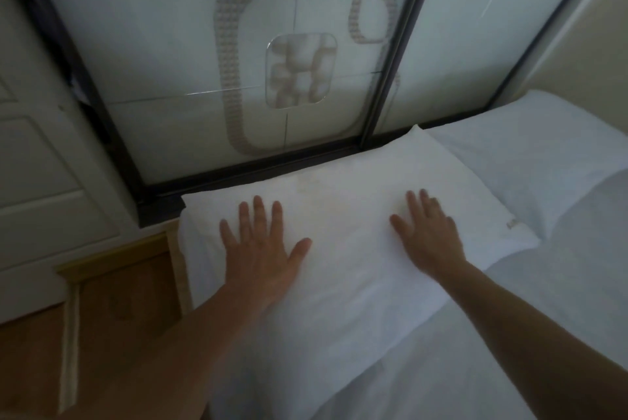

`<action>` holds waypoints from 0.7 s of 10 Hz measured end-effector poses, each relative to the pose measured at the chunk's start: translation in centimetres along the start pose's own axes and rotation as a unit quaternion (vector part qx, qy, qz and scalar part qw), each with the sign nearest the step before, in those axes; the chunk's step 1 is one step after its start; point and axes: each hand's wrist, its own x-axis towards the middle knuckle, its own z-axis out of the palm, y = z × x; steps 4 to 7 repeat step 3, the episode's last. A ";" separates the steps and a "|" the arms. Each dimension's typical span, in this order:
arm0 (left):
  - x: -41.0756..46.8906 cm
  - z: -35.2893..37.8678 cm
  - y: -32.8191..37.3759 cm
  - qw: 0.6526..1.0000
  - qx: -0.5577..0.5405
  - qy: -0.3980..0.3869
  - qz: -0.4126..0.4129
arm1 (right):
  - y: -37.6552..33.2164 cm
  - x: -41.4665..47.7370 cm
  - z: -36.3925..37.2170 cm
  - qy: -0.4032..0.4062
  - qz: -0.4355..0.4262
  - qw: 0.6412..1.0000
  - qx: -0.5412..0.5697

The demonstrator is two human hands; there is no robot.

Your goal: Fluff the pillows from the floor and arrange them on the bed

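A white pillow (343, 216) lies flat at the head of the bed (509, 351), its far edge against the dark frame of a glass panel. My left hand (261, 246) rests palm down on the pillow's left half, fingers spread. On the pillow's right half my right hand (430, 233) lies flat as well, fingers apart. Neither hand grips the fabric. A second white pillow (530, 137) lies beside the first, further right along the head of the bed.
A frosted glass panel (238, 46) with a dark frame and a beige pattern stands behind the pillows. A white door (37, 165) is at the left. Wooden floor (112, 317) shows below it, beside the bed's left edge.
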 end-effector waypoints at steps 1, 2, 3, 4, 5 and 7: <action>-2.6 0.9 1.5 0.992 0.017 -0.029 0.121 | -4.3 -3.4 1.3 -0.024 -0.144 0.989 0.000; -4.4 1.2 -1.3 0.994 0.057 -0.056 0.074 | -7.4 -5.9 2.5 -0.022 -0.224 0.974 -0.007; -4.7 -0.7 -4.9 0.995 0.092 -0.021 -0.021 | -10.2 -7.0 2.4 -0.031 -0.280 0.960 -0.001; -4.7 -0.7 -4.9 0.995 0.092 -0.021 -0.021 | -10.2 -7.0 2.4 -0.031 -0.280 0.960 -0.001; -4.7 -0.7 -4.9 0.995 0.092 -0.021 -0.021 | -10.2 -7.0 2.4 -0.031 -0.280 0.960 -0.001; -4.7 -0.7 -4.9 0.995 0.092 -0.021 -0.021 | -10.2 -7.0 2.4 -0.031 -0.280 0.960 -0.001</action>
